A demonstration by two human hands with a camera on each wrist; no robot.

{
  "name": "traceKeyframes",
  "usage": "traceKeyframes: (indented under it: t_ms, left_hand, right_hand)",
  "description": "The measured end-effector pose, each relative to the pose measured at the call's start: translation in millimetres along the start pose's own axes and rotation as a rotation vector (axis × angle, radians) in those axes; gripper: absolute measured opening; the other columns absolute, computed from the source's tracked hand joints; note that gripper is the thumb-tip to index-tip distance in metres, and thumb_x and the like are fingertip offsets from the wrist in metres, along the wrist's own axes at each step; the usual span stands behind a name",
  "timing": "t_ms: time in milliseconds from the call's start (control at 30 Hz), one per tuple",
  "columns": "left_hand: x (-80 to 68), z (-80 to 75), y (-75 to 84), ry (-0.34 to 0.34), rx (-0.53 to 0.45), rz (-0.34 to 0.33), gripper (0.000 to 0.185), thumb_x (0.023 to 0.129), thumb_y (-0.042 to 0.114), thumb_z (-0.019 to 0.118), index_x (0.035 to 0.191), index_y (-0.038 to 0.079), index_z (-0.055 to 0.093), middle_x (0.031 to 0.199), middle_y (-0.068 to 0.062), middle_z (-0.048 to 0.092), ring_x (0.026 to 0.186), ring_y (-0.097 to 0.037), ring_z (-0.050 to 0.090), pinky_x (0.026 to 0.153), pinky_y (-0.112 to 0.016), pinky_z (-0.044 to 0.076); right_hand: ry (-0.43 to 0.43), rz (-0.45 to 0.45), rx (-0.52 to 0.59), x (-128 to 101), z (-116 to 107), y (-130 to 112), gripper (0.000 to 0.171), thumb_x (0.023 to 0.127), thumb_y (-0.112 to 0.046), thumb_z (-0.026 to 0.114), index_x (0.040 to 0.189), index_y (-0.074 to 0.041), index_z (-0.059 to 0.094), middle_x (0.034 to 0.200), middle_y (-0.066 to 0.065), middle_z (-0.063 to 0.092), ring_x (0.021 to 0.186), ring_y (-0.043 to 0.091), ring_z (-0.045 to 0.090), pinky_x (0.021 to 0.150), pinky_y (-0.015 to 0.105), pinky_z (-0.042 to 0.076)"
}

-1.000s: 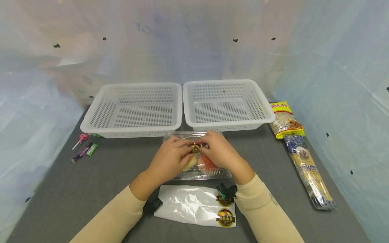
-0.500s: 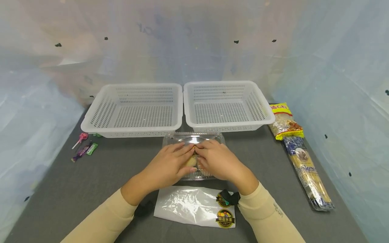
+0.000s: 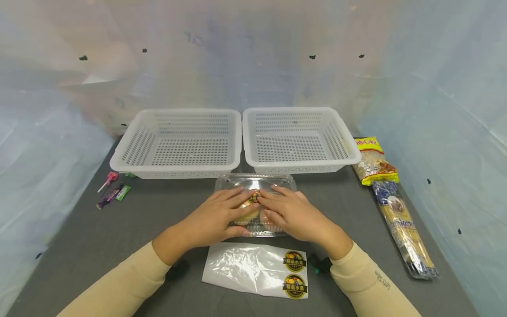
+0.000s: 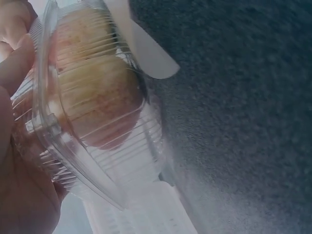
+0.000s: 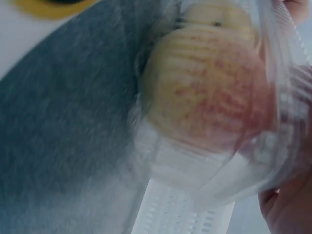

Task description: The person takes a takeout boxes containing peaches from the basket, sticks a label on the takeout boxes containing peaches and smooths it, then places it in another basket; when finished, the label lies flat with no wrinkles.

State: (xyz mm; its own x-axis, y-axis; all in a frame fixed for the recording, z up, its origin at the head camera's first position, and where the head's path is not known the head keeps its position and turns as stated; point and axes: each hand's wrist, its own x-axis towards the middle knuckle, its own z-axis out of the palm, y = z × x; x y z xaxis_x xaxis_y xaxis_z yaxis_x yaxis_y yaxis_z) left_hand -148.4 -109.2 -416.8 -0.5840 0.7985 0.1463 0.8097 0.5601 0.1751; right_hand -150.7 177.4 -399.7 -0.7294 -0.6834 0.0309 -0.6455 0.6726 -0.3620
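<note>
Clear plastic box [image 3: 255, 203] of apples [image 4: 100, 105] is lying on the table [image 3: 158, 211] just before the two white baskets [image 3: 178, 143]. Left hand [image 3: 214, 219] and right hand [image 3: 292, 214] are pressing flat-fingered on its lid, seemingly closing it; both baskets are holding nothing yet.

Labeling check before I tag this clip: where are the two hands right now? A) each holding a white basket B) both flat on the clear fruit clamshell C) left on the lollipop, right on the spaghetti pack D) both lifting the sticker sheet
B: the left hand and right hand lie with straight fingers on the lid of the clear clamshell, meeting at its round sticker; the apples show through it.
</note>
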Motion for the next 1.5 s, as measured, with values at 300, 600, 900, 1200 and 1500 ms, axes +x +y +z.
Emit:
traceKeyframes:
  t_ms: [300,600,900,1200,1500]
  left_hand:
    - [-2.0,2.9,1.8,0.024,0.004,-0.008,0.077,0.105,0.060,0.065,0.166,0.016,0.049,0.173,-0.012,0.036,0.158,-0.041,0.031,0.124,-0.060,0.029]
    - [-7.2,6.5,1.4,0.070,0.013,-0.025,0.084,0.103,0.057,0.072,0.166,0.008,0.046,0.171,-0.009,0.041,0.157,-0.037,0.035,0.125,-0.058,0.027]
    - [-8.2,7.7,4.6,0.072,0.020,-0.068,0.085,0.103,0.056,0.072,0.166,0.007,0.045,0.170,-0.009,0.043,0.158,-0.033,0.034,0.127,-0.058,0.024]
    - [-9.2,10.2,9.1,0.116,0.021,-0.101,0.081,0.102,0.056,0.073,0.162,0.004,0.051,0.170,-0.010,0.043,0.157,-0.035,0.035,0.126,-0.061,0.022]
    - [-8.8,7.0,8.1,0.113,0.020,-0.105,0.080,0.100,0.054,0.077,0.158,0.003,0.055,0.165,-0.012,0.049,0.155,-0.036,0.040,0.125,-0.060,0.026]
  right_hand:
    - [-0.003,-0.084,0.000,-3.1,-3.4,12.2,0.054,0.116,-0.044,0.052,0.164,-0.019,0.053,0.170,-0.004,0.042,0.157,0.035,0.035,0.110,0.066,0.040]
    - [0.006,-0.104,-0.033,-9.8,-1.5,14.5,0.087,0.098,-0.062,0.076,0.166,-0.016,0.049,0.171,-0.002,0.042,0.158,0.031,0.033,0.113,0.063,0.040]
    - [0.050,-0.117,-0.045,-13.1,0.2,14.8,0.089,0.094,-0.056,0.084,0.163,-0.011,0.052,0.166,0.002,0.049,0.156,0.032,0.038,0.114,0.062,0.041]
    - [0.081,-0.132,-0.060,-14.6,3.2,18.4,0.086,0.095,-0.056,0.083,0.162,-0.011,0.054,0.164,0.002,0.051,0.154,0.031,0.041,0.113,0.061,0.043]
    - [0.102,-0.144,-0.053,-15.8,6.1,19.7,0.084,0.095,-0.054,0.083,0.162,-0.012,0.054,0.165,0.003,0.051,0.153,0.032,0.042,0.114,0.061,0.042]
